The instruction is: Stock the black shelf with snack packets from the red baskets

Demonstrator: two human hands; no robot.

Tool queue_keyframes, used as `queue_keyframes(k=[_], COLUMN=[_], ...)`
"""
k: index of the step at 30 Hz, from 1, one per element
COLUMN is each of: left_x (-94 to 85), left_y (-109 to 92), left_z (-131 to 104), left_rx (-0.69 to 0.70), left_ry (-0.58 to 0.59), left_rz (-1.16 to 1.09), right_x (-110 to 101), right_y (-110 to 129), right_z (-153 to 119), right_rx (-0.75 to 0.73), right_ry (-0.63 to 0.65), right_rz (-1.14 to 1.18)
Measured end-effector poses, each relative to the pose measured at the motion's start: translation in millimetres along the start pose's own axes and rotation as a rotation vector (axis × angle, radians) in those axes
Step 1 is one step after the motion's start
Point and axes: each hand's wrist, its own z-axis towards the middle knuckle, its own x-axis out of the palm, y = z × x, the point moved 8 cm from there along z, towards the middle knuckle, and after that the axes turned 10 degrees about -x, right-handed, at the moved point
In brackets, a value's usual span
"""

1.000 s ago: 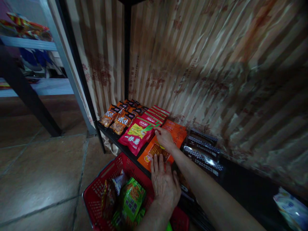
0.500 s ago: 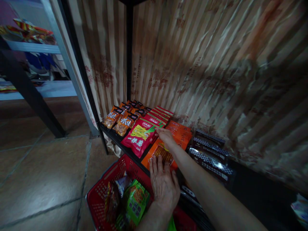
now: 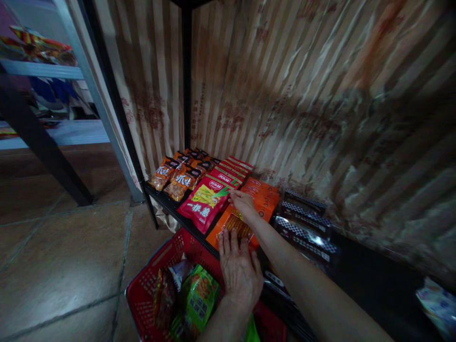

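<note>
My left hand (image 3: 240, 270) rests palm down on the lower part of the front orange snack packet (image 3: 218, 232), fingers stretched out. Just beyond it, my right hand (image 3: 244, 205) has its fingers drawn together at that packet's upper left corner, beside the red snack packets (image 3: 203, 206). The right fingertips appear to pinch the orange packet's edge, though the contact is partly hidden. More orange packets (image 3: 267, 192) lie overlapped behind the front one. Both forearms cover parts of the shelf and basket.
Small orange-and-black snack bags (image 3: 180, 183) fill the left end of the black shelf (image 3: 377, 280). Dark checkered packages (image 3: 308, 232) lie right of the orange row. Below stands a red basket (image 3: 142, 289) holding a green packet (image 3: 203, 297) and other bags. A black post (image 3: 187, 76) rises behind.
The view has shifted slightly, so the shelf and goods sit a little further left. Both hands stay at the orange packet with almost no movement.
</note>
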Motion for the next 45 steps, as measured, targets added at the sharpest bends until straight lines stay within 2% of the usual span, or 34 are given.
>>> queue_keyframes(k=[6,13,19,22,25,27,30,33,35,38,41,43,45], left_x=[1.0,-1.4,0.8,-1.2,-5.9,-8.5,-9.9,-4.8,1.6,14.1,27.0,34.8,41.7], left_y=[0,-3,-2,-5,-20,-39,-74,-107,-126,-149,-165,-174,-180], left_z=[0,1,-1,-2,-9,-22,-56,-97,-125,-160,-190,-209,-226], left_rx=[0.006,0.031,0.105,0.135,0.198,0.299,0.506,0.664,0.722,0.728,0.673,0.659,0.658], left_ry=[-0.005,0.009,-0.003,-0.019,-0.041,-0.038,0.007,0.108,0.193,0.315,0.418,0.491,0.559], left_rz=[0.016,0.036,0.015,-0.033,-0.120,-0.220,-0.379,-0.472,-0.494,-0.486,-0.474,-0.483,-0.494], right_x=[1,-11,-51,-80,-112,-136,-177,-222,-251,-290,-323,-341,-357], right_y=[1,23,52,67,78,79,68,49,34,13,-4,-9,-10], right_z=[1,-17,-67,-106,-150,-178,-213,-247,-272,-307,-326,-324,-308], right_rx=[-0.052,-0.160,-0.281,-0.366,-0.499,-0.536,-0.504,-0.423,-0.367,-0.301,-0.247,-0.233,-0.215], right_ry=[0.026,0.045,0.016,-0.004,-0.033,-0.066,-0.128,-0.187,-0.217,-0.239,-0.245,-0.241,-0.222], right_rz=[-0.057,-0.205,-0.323,-0.373,-0.431,-0.453,-0.503,-0.593,-0.655,-0.760,-0.889,-0.985,-1.094])
